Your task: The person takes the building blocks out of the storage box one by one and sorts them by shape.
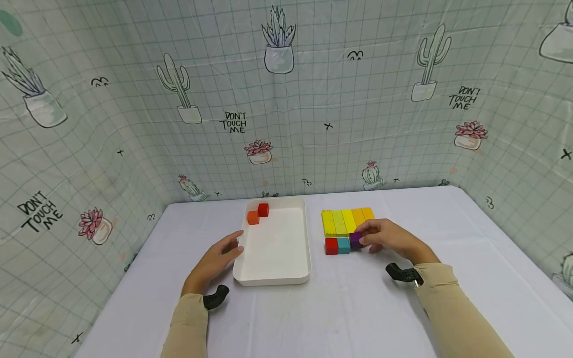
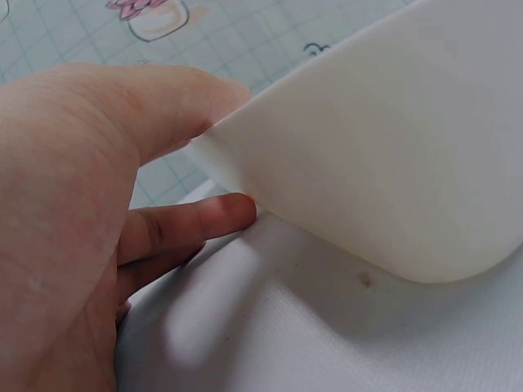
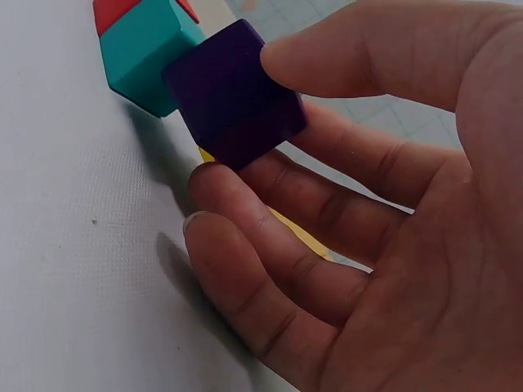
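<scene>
A purple cube (image 3: 235, 94) is pinched between the thumb and fingers of my right hand (image 1: 394, 239), beside a teal cube (image 1: 343, 245). To the left of the teal cube sits a red cube (image 1: 331, 245). Just behind this row lies a flat group of yellow and orange strips (image 1: 338, 222), placed side by side. My left hand (image 1: 216, 260) is at the left side of a white tray (image 1: 277, 281). In the left wrist view its thumb touches the rim and a fairly straight finger (image 2: 221, 214) meets the lower wall.
Inside the tray, near its back left corner, are another red cube (image 1: 263, 210) and an orange cube (image 1: 253, 218). A white cloth (image 1: 286, 318) covers the table. Behind and around it hangs a grid-patterned curtain (image 1: 313, 99) with cactus drawings.
</scene>
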`<state>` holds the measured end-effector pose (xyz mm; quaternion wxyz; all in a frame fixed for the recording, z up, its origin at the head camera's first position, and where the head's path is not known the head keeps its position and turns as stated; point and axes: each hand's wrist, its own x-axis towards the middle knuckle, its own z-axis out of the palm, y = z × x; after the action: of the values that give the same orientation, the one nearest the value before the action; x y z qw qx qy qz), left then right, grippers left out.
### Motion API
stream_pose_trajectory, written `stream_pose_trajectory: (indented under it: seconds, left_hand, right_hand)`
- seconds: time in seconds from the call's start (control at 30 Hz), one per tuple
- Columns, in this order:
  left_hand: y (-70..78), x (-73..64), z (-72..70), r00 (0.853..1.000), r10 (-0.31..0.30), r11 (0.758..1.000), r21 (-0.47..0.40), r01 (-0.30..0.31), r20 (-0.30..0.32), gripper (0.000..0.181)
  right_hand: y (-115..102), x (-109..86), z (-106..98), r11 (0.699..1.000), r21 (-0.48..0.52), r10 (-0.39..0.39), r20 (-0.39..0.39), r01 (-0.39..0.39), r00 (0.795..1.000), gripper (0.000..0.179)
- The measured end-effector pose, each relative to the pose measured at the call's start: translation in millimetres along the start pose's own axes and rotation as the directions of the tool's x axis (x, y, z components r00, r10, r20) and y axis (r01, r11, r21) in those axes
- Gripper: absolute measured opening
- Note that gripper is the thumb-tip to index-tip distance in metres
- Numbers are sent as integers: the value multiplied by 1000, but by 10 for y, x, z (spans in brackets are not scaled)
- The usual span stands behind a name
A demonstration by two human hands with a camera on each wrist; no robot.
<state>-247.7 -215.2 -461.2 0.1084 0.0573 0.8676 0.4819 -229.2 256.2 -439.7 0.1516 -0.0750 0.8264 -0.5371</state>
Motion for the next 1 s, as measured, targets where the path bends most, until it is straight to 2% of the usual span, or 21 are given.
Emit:
stream_pose_trajectory:
  seconds: [0.7, 1.0]
  left_hand:
    - [-2, 9, 8, 1000, -6, 1000, 9, 6, -6, 58]
    - [-6, -1, 6, 1000, -3, 1000, 5, 3, -3, 58]
  right_hand:
    - [29, 15, 14, 993, -116, -19, 37, 23, 999, 31]
    - [34, 26, 42, 989, -146, -4, 25, 7, 1000, 32]
